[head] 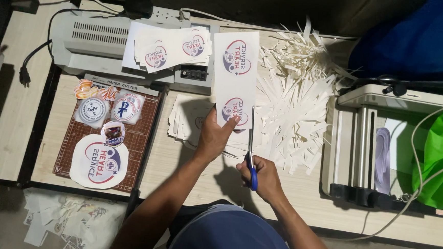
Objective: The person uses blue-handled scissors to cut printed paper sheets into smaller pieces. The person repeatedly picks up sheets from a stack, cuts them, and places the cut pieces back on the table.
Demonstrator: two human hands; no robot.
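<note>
Seen from above, a person works at a pale wooden table (299, 196). The left hand (214, 137) pinches the lower end of a tall white paper strip printed with two round red-and-blue logos (235, 74), holding it upright over the table's middle. The right hand (259, 177) is closed around blue-handled scissors (250, 159), whose blades run up along the strip's right edge. Just right lies a heap of thin white paper offcuts (294, 103). A grey laminating machine (98, 42) sits at the back left, with a brown gridded paper cutter board (138, 140) carrying round stickers in front of it.
</note>
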